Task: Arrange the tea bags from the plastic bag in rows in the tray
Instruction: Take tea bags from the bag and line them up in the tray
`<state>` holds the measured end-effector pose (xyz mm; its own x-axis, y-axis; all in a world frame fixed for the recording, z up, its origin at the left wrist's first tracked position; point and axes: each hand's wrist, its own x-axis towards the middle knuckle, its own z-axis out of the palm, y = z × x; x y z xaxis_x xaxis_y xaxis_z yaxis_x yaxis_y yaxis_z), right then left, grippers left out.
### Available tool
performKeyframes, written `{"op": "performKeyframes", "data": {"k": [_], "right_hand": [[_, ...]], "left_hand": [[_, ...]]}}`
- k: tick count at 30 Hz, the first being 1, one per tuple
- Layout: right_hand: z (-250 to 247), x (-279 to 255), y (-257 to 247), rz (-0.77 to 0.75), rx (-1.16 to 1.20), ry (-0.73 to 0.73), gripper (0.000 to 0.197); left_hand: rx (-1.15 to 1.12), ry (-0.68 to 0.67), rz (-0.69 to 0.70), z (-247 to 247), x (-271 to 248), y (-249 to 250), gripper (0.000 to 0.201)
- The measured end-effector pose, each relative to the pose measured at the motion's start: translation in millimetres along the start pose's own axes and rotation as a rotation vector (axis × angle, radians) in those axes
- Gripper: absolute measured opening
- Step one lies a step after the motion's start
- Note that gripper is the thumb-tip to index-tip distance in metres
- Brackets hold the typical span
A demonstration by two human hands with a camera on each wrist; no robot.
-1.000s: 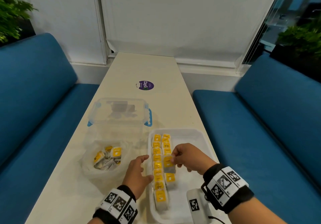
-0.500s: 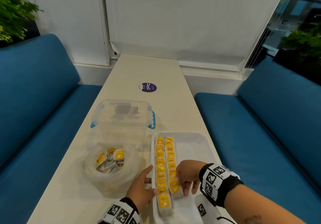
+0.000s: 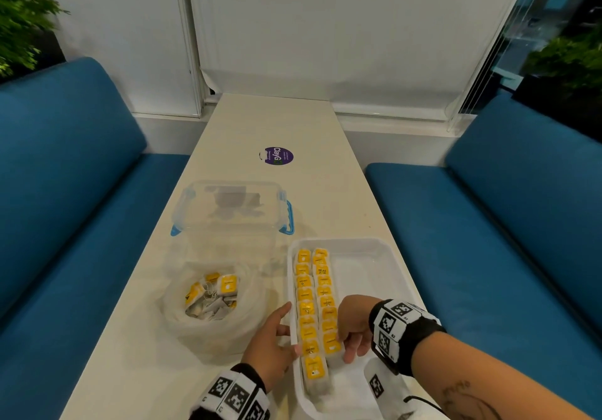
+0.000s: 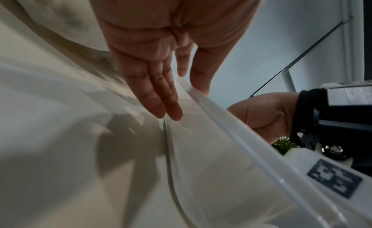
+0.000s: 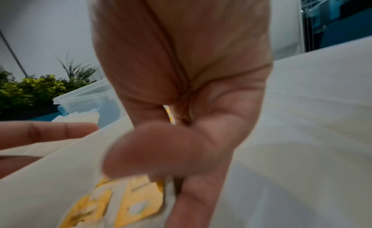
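A white tray [image 3: 374, 248] holds two rows of yellow tea bags [image 3: 306, 292] along its left side. My right hand [image 3: 345, 348] is at the near end of the second row and pinches the last tea bag [image 3: 331, 344] there; in the right wrist view its thumb [image 5: 161, 148] lies on that tea bag [image 5: 130, 204]. My left hand [image 3: 286, 331] rests against the tray's left rim. Its straight fingers [image 4: 159, 102] touch the tray's outer wall [image 4: 201, 151]. A clear plastic bag [image 3: 182, 315] with several more tea bags [image 3: 226, 284] lies left of the tray.
A clear lidded box with blue clips [image 3: 233, 211] stands behind the bag. A purple round sticker [image 3: 278, 155] is farther up the narrow table [image 3: 130, 354]. Blue benches [image 3: 488, 256] flank the table. The right half of the tray [image 3: 365, 276] holds nothing.
My right hand carried a tea bag from mid-row toward me and set it at the near end of the second row. My left hand slid up against the tray's rim.
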<state>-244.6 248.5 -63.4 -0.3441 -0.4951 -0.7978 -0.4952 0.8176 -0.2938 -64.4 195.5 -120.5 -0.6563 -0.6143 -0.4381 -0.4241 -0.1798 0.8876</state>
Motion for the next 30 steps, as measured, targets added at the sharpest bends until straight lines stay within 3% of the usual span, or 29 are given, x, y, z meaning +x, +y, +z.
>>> {"op": "performKeyframes", "data": {"k": [4, 10, 14, 16, 20, 22, 25, 30], "right_hand": [[2.0, 0.1, 0.8, 0.008, 0.043, -0.036, 0.015], [-3.1, 1.6, -2.6, 0.097, -0.086, -0.036, 0.023], [-16.8, -9.2, -23.4, 0.002, -0.137, 0.059, 0.019], [-20.2, -13.0, -41.0, -0.101, -0.125, 0.097, 0.019], [-11.0, -24.4, -86.4, -0.389, -0.073, 0.223, 0.012], [0.9, -26.5, -109.9, -0.546, -0.102, 0.317, 0.018], [24.0, -22.1, -140.9, -0.731, -0.273, 0.405, 0.034], [61.0, -7.8, -181.0, -0.779, -0.641, 0.358, 0.036]], "left_hand": [[0.026, -0.002, 0.003, -0.5, -1.9, 2.5, 0.072], [0.05, -0.011, -0.003, -4.1, -4.6, 4.2, 0.068], [0.099, 0.011, 0.016, -17.5, -13.2, 12.9, 0.042], [0.062, 0.107, 0.099, -28.9, -22.2, 24.8, 0.029], [0.079, 0.461, 0.279, -67.6, -34.0, 44.6, 0.03], [0.184, 0.566, 0.299, -92.3, -34.2, 44.6, 0.027], [0.448, 0.631, 0.17, -124.5, -26.1, 36.9, 0.024], [0.721, 0.465, -0.175, -152.3, -10.3, 25.1, 0.039]]}}
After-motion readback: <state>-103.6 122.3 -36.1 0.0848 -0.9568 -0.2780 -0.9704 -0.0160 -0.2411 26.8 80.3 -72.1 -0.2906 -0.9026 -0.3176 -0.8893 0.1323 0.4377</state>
